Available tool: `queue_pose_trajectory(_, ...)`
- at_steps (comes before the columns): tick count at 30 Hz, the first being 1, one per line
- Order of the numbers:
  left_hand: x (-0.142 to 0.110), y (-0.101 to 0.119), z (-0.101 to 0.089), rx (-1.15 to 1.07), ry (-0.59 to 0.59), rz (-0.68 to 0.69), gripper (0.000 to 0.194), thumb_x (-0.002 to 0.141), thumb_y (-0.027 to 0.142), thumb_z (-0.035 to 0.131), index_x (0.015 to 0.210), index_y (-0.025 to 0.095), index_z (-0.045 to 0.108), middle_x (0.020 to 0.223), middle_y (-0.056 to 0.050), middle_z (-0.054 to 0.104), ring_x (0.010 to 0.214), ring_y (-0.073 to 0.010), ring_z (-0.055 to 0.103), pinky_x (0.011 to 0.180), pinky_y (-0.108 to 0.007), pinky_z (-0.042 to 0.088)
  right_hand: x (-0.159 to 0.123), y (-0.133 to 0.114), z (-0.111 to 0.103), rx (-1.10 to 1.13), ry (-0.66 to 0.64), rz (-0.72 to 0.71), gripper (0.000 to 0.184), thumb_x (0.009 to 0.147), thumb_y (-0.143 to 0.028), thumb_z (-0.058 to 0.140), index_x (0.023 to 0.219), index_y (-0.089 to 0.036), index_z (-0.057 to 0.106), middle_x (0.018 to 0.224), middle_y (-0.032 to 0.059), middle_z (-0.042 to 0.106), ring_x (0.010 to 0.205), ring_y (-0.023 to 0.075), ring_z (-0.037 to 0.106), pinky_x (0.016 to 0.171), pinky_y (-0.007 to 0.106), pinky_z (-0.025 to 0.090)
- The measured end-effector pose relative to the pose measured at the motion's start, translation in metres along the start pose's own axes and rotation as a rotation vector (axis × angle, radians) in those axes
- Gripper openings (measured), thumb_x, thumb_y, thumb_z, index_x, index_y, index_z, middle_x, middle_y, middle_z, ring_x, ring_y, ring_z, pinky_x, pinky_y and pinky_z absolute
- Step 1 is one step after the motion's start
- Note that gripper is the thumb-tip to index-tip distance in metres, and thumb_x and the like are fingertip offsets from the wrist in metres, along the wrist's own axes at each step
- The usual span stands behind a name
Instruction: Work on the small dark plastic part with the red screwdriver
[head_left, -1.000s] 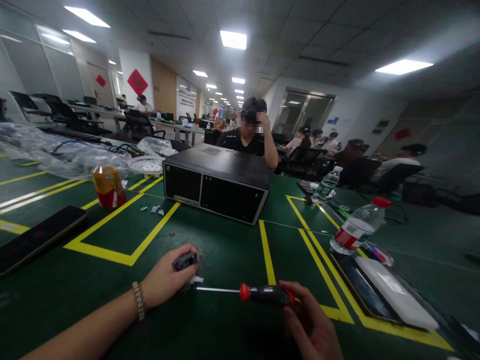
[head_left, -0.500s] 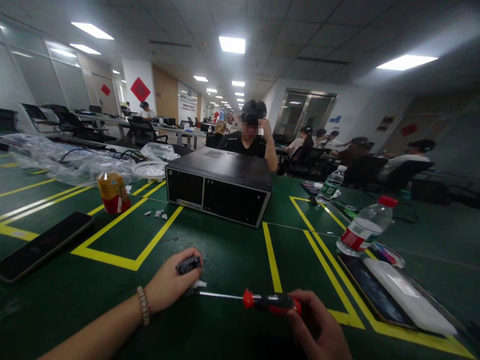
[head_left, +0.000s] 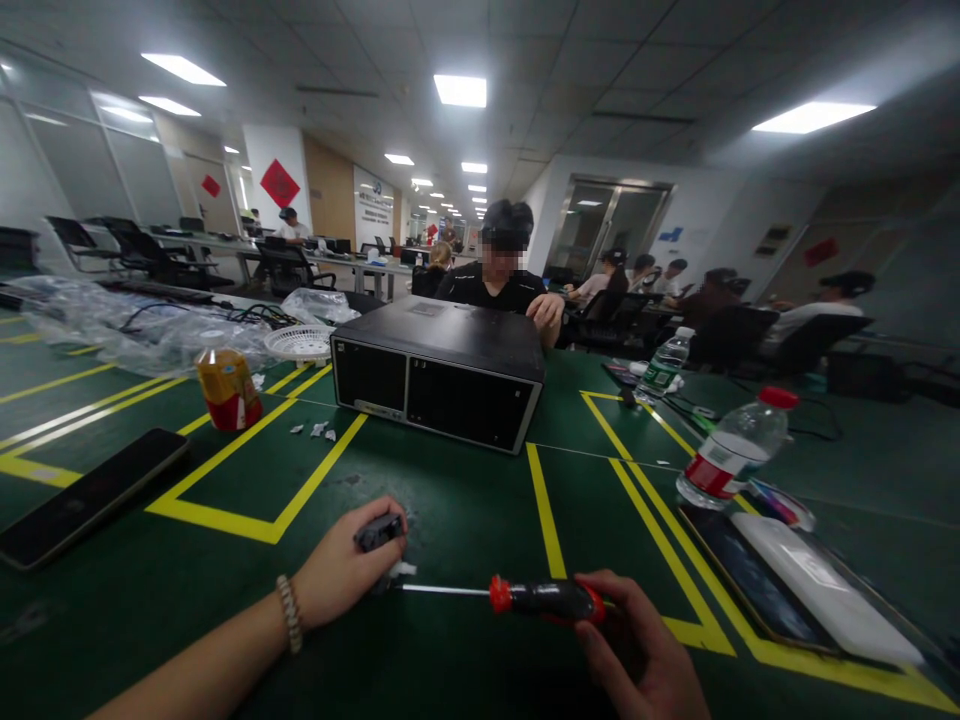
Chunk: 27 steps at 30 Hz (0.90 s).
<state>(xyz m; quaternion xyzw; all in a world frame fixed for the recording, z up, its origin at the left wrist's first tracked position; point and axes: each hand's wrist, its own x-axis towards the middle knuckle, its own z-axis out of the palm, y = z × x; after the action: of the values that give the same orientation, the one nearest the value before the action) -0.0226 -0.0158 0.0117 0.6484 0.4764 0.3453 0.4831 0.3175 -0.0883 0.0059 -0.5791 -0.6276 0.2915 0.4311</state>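
My left hand (head_left: 358, 560), wearing a beaded bracelet (head_left: 289, 613), is closed round a small dark grey plastic part (head_left: 379, 532). A small white piece (head_left: 405, 569) shows beside it. In my right hand (head_left: 637, 640) is a screwdriver (head_left: 551, 600) with a red and black handle, gripped at the handle's end. Its thin metal shaft points left, and the tip meets the underside of the held part; the exact contact is hidden by my fingers. Beyond my hands, a black computer case (head_left: 439, 370) lies on the green table (head_left: 465, 510).
A drink bottle (head_left: 227, 390) and a phone (head_left: 94, 495) are on the left, near white scraps (head_left: 322, 430). Plastic wrap (head_left: 90, 315) and a white basket (head_left: 300, 343) lie farther back. Right are water bottles (head_left: 739, 450) and a white device (head_left: 825, 590). A person (head_left: 495, 270) sits opposite.
The person opposite has lowered a raised hand onto the computer case's edge. My hands keep nearly the same pose, with the screwdriver still at the grey part.
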Motion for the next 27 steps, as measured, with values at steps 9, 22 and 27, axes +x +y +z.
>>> queue_pose_trajectory(9, 0.001, -0.002, 0.0, 0.017, 0.015, 0.03, 0.012, 0.09, 0.029, 0.059, 0.097, 0.019, 0.06, 0.09, -0.003, 0.062, 0.079, -0.0201, 0.06, 0.072, -0.032, 0.049, 0.001, -0.002, 0.002, 0.012, 0.008, -0.065, 0.028, 0.094, -0.044, 0.062, 0.117, -0.028, 0.061, 0.109, 0.0065, 0.071, 0.075, 0.0232, 0.071, 0.063, 0.034, 0.059)
queue_pose_trajectory(22, 0.002, -0.002, 0.0, 0.0, -0.006, 0.01, 0.015, 0.092, 0.031, 0.059, 0.099, 0.018, 0.06, 0.092, -0.004, 0.063, 0.079, -0.021, 0.062, 0.072, -0.034, 0.051, 0.006, 0.0, -0.006, 0.006, -0.124, -0.049, 0.027, 0.094, -0.044, 0.065, 0.114, -0.026, 0.064, 0.108, 0.0077, 0.072, 0.082, 0.0248, 0.072, 0.072, 0.036, 0.061)
queue_pose_trajectory(27, 0.001, -0.001, -0.001, -0.007, -0.008, 0.023, 0.013, 0.091, 0.029, 0.059, 0.098, 0.018, 0.059, 0.092, -0.005, 0.063, 0.081, -0.0216, 0.061, 0.074, -0.035, 0.051, 0.008, 0.002, -0.009, -0.008, -0.172, 0.018, 0.04, 0.096, -0.062, 0.058, 0.09, -0.023, 0.066, 0.08, 0.0034, 0.067, 0.064, 0.0198, 0.064, 0.056, 0.029, 0.053)
